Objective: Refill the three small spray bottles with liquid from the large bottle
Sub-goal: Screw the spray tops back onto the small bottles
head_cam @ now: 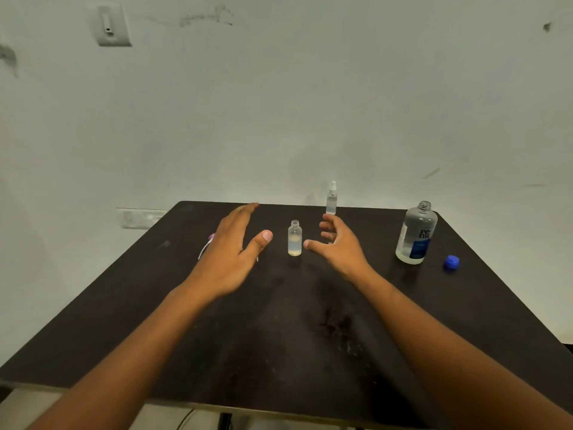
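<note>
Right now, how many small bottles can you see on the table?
2: an uncapped small bottle between the hands, and a capped spray bottle at the far edge. A third may be hidden behind the left hand.

I have one view only, the head camera, worn above the near edge of the dark table, looking forward and down across it to the far wall, wide and fairly close.

Dim, greenish indoor light falls evenly, leaving soft shadows on the dark table below both hands. Fingers of the left hand blur slightly; wide-angle distortion bends the table's edges.
</note>
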Demonstrator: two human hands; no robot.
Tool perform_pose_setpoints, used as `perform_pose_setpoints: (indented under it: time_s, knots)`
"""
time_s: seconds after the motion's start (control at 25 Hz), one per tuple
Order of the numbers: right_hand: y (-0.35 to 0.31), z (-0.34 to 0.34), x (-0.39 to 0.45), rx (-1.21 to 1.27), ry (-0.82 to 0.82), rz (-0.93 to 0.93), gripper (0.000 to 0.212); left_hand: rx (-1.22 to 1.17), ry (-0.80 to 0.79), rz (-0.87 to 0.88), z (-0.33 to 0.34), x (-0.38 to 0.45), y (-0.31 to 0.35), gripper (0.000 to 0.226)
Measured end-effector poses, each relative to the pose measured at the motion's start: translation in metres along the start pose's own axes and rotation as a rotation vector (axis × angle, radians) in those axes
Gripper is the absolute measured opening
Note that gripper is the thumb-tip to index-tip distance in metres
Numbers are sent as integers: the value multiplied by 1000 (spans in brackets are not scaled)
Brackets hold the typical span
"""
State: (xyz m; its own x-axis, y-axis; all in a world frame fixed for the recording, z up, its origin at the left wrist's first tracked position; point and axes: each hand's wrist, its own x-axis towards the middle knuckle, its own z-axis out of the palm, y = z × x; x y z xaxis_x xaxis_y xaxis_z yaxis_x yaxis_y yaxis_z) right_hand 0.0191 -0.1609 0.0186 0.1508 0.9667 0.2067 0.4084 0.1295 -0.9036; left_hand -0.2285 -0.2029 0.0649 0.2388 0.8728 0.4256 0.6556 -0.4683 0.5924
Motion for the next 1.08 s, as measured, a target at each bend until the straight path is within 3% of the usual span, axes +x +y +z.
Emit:
perform_pose_setpoints:
  time_s: [0.4,0.56,0.8,0.92,1.08]
  knots:
    - [18,56,49,-46,-61,61,104,-29,-61,-60,24,10,-40,61]
    - [35,72,66,-48,-22,39,85,19,-113,-88,41,26,-60,64]
    - [41,75,77,-58,-25,15,31,244,-128,6,61,58,-67,60]
    - [38,69,76,-35,-2,-1,27,381,-111,44,67,86,-57,53]
    - [35,54,72,-18,8,1,27,576,-220,-10,79,121,-43,50]
